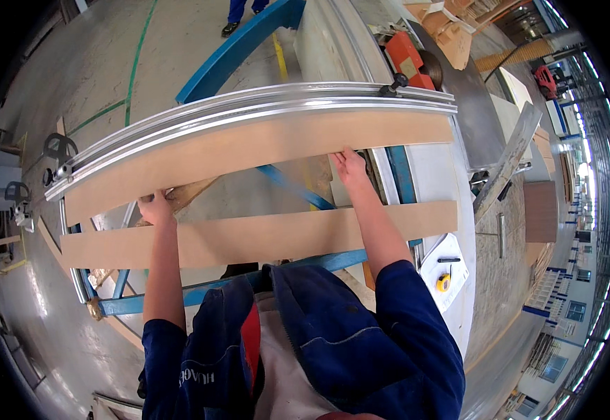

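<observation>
A long brown board (263, 143) lies along the aluminium fence (249, 100) of a sliding-table saw. My left hand (156, 208) is closed on the board's near edge, toward its left end. Farther right, my right hand (349, 166) grips the same edge, its fingertips at the board and part of its grip hidden. A second long brown board (263, 234) rests nearer to me across the blue frame (200, 294), beneath my forearms. Neither hand touches this nearer board.
On the white table surface at right lie paper sheets (445, 255), a yellow tape measure (444, 282) and a black marker (449, 260). A red saw guard (410, 59) stands beyond the fence. Offcuts (452, 28) are piled at the far right. Another person's legs (238, 10) show at the top.
</observation>
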`<action>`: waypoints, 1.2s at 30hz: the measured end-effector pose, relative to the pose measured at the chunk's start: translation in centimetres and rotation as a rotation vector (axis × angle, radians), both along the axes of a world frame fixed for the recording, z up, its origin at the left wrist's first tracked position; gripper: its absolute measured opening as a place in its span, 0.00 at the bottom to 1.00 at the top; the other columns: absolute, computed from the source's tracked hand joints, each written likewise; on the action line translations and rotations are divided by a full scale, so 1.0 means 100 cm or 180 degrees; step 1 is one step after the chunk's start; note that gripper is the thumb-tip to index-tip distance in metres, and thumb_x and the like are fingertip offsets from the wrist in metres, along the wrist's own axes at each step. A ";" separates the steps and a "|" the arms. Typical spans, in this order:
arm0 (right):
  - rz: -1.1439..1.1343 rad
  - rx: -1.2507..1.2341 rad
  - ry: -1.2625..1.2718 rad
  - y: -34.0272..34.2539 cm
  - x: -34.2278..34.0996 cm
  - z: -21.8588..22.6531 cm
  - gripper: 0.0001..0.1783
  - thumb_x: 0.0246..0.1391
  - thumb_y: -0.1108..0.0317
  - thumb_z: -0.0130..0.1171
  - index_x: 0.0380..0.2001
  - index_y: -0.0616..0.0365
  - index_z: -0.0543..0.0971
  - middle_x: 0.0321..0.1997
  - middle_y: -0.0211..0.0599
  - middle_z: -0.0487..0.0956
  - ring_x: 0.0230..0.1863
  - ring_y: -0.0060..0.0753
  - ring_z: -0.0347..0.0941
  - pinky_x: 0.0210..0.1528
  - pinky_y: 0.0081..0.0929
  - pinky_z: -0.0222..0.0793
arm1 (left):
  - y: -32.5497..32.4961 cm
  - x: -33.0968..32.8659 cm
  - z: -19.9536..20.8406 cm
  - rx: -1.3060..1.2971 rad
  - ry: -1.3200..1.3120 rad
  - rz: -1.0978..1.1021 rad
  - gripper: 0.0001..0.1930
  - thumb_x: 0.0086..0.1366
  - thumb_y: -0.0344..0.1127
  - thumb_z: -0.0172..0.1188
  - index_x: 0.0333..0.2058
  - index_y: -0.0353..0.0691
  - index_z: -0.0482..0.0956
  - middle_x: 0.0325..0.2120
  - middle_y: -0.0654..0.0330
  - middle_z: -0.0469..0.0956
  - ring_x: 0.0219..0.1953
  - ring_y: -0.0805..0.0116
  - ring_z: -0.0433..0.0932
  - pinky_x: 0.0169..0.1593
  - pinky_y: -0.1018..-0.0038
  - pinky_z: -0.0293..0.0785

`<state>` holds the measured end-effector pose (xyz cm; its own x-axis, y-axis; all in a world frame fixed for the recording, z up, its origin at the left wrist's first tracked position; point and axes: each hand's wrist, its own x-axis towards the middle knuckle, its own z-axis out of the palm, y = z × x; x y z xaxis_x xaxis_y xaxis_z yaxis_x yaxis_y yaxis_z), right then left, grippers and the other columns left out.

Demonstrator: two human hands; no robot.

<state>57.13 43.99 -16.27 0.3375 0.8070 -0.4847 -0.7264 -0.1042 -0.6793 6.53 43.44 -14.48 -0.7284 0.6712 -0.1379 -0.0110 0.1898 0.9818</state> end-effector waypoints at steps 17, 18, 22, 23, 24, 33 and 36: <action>-0.0150 0.0023 0.1322 -0.004 -0.030 0.066 0.54 0.55 0.30 0.44 0.68 0.63 0.46 0.72 0.44 0.50 0.74 0.43 0.42 0.75 0.46 0.34 | -0.003 0.004 0.029 -0.0121 -0.0360 0.0494 0.19 0.60 0.30 0.57 0.48 0.28 0.70 0.37 0.52 0.79 0.39 0.66 0.77 0.43 0.70 0.71; -0.0214 -0.0044 0.1346 -0.003 -0.031 0.066 0.53 0.55 0.30 0.44 0.68 0.63 0.47 0.72 0.43 0.50 0.74 0.43 0.42 0.75 0.45 0.34 | -0.002 0.005 0.031 -0.0190 -0.0354 0.0512 0.19 0.60 0.30 0.56 0.49 0.28 0.69 0.37 0.53 0.79 0.39 0.66 0.77 0.44 0.70 0.71; -0.0383 -0.0411 0.1235 -0.002 -0.026 0.056 0.43 0.61 0.39 0.43 0.67 0.62 0.51 0.71 0.42 0.53 0.73 0.42 0.46 0.74 0.44 0.41 | -0.005 0.005 0.042 -0.0225 -0.0629 0.0550 0.22 0.60 0.28 0.56 0.53 0.30 0.68 0.42 0.54 0.78 0.43 0.65 0.76 0.48 0.69 0.69; -0.0377 -0.0534 0.1162 -0.002 -0.025 0.048 0.39 0.64 0.43 0.41 0.67 0.61 0.52 0.71 0.42 0.54 0.72 0.42 0.48 0.73 0.44 0.43 | -0.007 0.000 0.037 -0.0137 -0.0521 0.0545 0.22 0.60 0.27 0.56 0.53 0.30 0.69 0.44 0.55 0.77 0.46 0.64 0.76 0.51 0.69 0.68; -0.0254 -0.0384 0.1029 -0.002 -0.020 0.037 0.35 0.66 0.47 0.40 0.65 0.62 0.54 0.69 0.42 0.57 0.71 0.42 0.50 0.73 0.44 0.45 | -0.006 0.000 0.036 -0.0053 -0.0424 0.0507 0.22 0.60 0.27 0.57 0.53 0.30 0.70 0.47 0.55 0.77 0.49 0.64 0.75 0.53 0.69 0.67; 0.0111 -0.0393 0.0368 -0.008 -0.004 0.003 0.21 0.69 0.62 0.40 0.59 0.61 0.64 0.61 0.44 0.67 0.64 0.42 0.62 0.70 0.42 0.56 | -0.010 -0.010 0.017 -0.0149 -0.0397 0.0294 0.24 0.58 0.29 0.58 0.54 0.33 0.70 0.46 0.54 0.77 0.47 0.63 0.75 0.51 0.69 0.70; 0.0195 -0.0470 -0.0032 -0.014 0.027 -0.032 0.18 0.62 0.60 0.52 0.50 0.59 0.73 0.51 0.40 0.76 0.50 0.41 0.72 0.52 0.34 0.71 | -0.009 -0.116 -0.078 -0.2120 0.2743 -0.1102 0.13 0.61 0.37 0.57 0.39 0.33 0.76 0.33 0.53 0.76 0.37 0.61 0.76 0.37 0.65 0.74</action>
<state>59.85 42.56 -19.45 0.2953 0.7465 -0.5963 -0.7088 -0.2473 -0.6606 -5.10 42.55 -22.30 -0.5434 0.8351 -0.0858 0.7718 0.5371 0.3404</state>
